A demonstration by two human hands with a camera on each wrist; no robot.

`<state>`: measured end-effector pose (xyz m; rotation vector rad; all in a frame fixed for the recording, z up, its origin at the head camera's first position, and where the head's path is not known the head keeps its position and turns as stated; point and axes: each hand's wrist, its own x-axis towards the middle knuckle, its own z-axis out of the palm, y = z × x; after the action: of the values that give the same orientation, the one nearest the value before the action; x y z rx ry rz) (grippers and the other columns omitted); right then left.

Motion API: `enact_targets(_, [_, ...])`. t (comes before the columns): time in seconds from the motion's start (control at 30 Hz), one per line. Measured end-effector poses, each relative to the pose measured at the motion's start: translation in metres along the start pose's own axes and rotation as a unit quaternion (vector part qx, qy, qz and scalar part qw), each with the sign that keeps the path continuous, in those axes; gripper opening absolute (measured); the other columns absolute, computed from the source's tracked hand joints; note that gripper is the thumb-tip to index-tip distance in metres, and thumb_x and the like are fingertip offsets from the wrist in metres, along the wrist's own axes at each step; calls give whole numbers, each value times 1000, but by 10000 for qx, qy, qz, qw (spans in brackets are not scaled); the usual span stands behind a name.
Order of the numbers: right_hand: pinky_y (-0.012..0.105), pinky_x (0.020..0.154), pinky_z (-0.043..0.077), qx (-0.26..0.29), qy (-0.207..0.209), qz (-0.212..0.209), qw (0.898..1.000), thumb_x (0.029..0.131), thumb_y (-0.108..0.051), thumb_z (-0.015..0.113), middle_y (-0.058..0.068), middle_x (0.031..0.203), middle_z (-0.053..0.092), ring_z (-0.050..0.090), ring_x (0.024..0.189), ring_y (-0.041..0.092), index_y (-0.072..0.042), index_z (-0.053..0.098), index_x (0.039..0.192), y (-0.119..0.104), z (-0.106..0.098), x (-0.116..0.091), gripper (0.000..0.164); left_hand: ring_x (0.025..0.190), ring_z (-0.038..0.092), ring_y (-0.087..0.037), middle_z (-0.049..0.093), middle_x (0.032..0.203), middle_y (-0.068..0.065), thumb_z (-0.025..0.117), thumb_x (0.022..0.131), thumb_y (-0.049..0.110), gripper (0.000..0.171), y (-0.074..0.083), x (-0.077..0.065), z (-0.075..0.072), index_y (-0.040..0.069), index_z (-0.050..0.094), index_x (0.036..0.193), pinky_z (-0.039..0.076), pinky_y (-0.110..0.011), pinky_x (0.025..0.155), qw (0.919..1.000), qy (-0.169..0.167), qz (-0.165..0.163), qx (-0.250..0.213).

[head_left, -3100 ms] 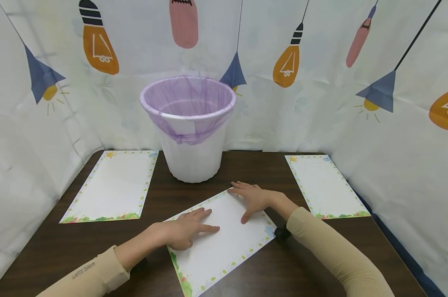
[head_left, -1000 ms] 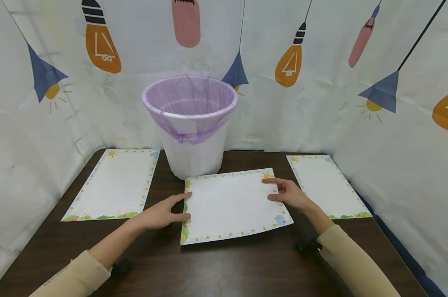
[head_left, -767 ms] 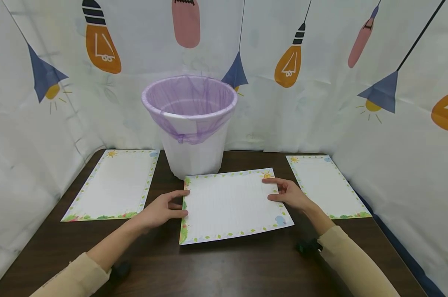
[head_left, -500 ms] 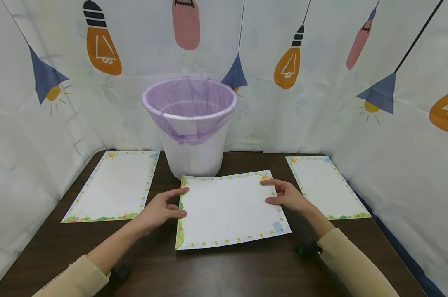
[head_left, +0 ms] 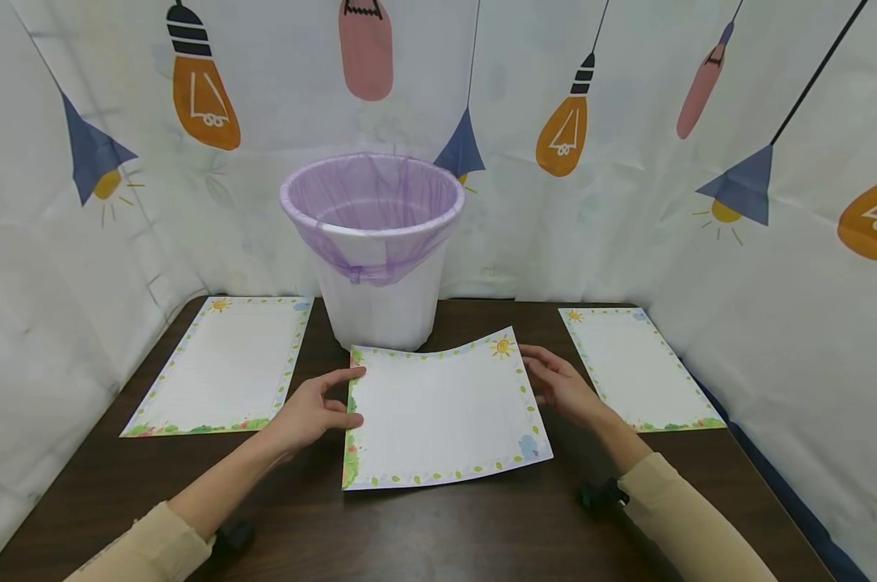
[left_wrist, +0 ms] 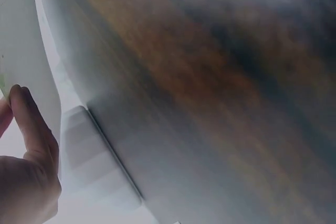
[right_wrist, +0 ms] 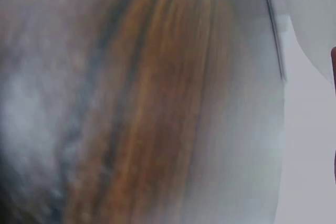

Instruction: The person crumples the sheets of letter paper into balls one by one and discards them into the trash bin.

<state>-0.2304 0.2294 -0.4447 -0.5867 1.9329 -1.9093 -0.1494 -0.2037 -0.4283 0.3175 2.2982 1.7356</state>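
A white sheet of paper (head_left: 438, 412) with a leaf border and a sun in its upper right corner is held slightly raised above the table, its right side bent up. At its left edge my left hand (head_left: 313, 416) pinches it, thumb and fingers on either side; the left wrist view also catches this hand (left_wrist: 34, 156) with the paper (left_wrist: 26, 35). My right hand (head_left: 565, 392) is at the sheet's right edge, relaxed fingers partly behind the paper, fingertips hidden. The right wrist view has only a sliver of finger and part of the sheet (right_wrist: 315, 14).
A white bin (head_left: 380, 315) lined with a purple bag stands at the back of the dark wooden table (head_left: 438, 541). Similar bordered sheets lie flat on either side, a left sheet (head_left: 220, 364) and a right sheet (head_left: 638, 364). A printed curtain (head_left: 627, 242) encloses the table.
The sheet was turned sideways and lifted off the table. The left hand came to pinch its left edge. The right hand's fingers moved from the sheet's front to behind its right edge, which bends up.
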Motion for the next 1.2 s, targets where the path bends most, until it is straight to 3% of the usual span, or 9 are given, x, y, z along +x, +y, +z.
enact_targets(0.17, [42, 83, 59, -82, -331, -122, 9993, 110, -10, 49, 22, 148, 50, 64, 116, 25, 2, 37, 153, 2, 3, 1, 46, 78, 69, -24, 66, 106, -18, 80, 88, 3, 78, 2, 1, 1, 4, 40, 156, 49, -43, 96, 10000, -6, -16, 71])
enact_targets(0.4, [42, 92, 55, -449, -510, 23, 9977, 107, -9, 56, 22, 154, 41, 62, 121, 26, -1, 40, 154, 1, 11, 3, 50, 81, 68, -21, 66, 111, -19, 80, 88, 0, 81, 3, 3, 4, 2, 38, 156, 52, -34, 86, 10000, -75, 55, -1])
enact_targets(0.6, [46, 92, 56, -539, -705, -4, 9961, 102, -8, 64, 26, 152, 44, 57, 129, 35, 0, 39, 154, -2, 24, 11, 59, 80, 67, -20, 71, 95, -16, 80, 86, 0, 82, 7, 5, 8, 3, 38, 157, 52, -33, 79, 9996, -118, 141, 199])
enact_targets(0.7, [48, 93, 56, -557, -786, -15, 9953, 100, -6, 67, 24, 156, 40, 52, 134, 40, -2, 38, 156, -2, 31, 16, 63, 85, 69, -23, 67, 115, -20, 81, 86, 0, 81, 9, 6, 11, 3, 40, 156, 54, -34, 74, 9992, -103, 235, 309])
enact_targets(0.83, [49, 96, 54, -1007, -726, 109, 9922, 99, -12, 71, 15, 160, 35, 48, 137, 40, -13, 39, 157, -1, 42, 24, 66, 94, 70, -24, 47, 148, -22, 82, 84, 0, 80, 12, 8, 17, 5, 44, 154, 55, -35, 70, 9972, -1, 422, 613])
enact_targets(0.97, [52, 98, 52, -1805, -516, 251, 9819, 97, -25, 75, 9, 160, 35, 47, 138, 39, -21, 44, 153, -2, 53, 31, 64, 97, 69, -23, 42, 156, -19, 83, 84, 0, 79, 13, 10, 23, 7, 47, 153, 56, -34, 68, 9942, 78, 584, 900])
enact_targets(1.2, [52, 100, 50, -2570, -528, 56, 9649, 99, -28, 73, 11, 156, 40, 47, 137, 41, -17, 52, 141, 2, 65, 40, 48, 91, 70, -21, 47, 151, -19, 83, 82, -3, 79, 16, 13, 30, 7, 48, 152, 57, -34, 67, 9935, 150, 653, 916])
